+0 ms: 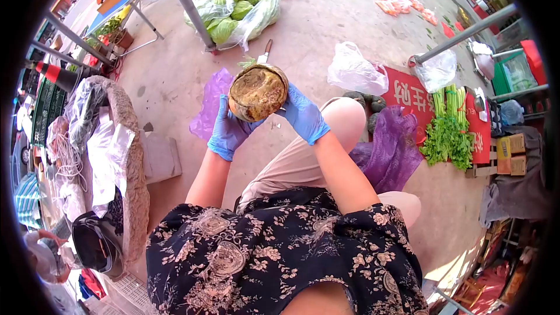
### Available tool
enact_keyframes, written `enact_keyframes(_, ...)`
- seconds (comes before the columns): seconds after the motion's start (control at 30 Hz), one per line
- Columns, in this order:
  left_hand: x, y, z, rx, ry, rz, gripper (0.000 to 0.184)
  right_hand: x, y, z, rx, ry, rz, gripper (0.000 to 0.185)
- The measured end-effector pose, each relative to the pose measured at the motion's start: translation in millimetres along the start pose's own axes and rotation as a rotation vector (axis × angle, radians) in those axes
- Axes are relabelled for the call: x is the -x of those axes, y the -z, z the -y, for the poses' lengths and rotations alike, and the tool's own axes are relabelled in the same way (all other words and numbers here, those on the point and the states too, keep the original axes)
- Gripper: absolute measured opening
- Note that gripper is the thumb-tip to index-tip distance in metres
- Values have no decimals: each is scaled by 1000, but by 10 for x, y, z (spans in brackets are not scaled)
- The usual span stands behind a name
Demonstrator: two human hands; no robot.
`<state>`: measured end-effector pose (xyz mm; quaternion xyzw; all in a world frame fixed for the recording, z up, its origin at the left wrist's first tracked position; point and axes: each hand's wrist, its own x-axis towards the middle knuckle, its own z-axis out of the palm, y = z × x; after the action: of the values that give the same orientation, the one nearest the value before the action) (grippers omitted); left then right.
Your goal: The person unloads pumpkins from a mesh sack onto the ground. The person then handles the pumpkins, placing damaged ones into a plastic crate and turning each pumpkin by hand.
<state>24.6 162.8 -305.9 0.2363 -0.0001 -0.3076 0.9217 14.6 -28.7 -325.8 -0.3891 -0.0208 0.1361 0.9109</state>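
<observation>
My left hand (229, 130), in a blue glove, cups the underside of a round, blotchy brown and orange pumpkin (258, 93). At its right side, my gloved right hand (304, 115) has its fingers bent around the edge. A small shiny bit shows by the right fingers, too small to name. Just beyond the pumpkin a knife (264, 52) with a brown handle lies on the floor, beside some green leaves (247, 62). A thin purple bag (211, 102) lies to the left.
Dark green pumpkins (373, 105) and a purple mesh bag (388, 151) lie right of my knee. Celery (449, 134) rests on a red mat (402, 90). Ahead are a bag of cabbages (233, 11) and a metal pole (189, 6). A stone-like ledge (131, 151) stands left.
</observation>
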Motion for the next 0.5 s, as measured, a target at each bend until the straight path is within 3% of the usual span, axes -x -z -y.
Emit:
enact_keyframes(0.23,365,240,-277,2,-151,-96,65,-387,-365,-246,-193,-209,102,50)
enact_keyframes(0.5,755,546,-465,-78,-286,-173,70,-665,-635,-584,-142,-379,185,48)
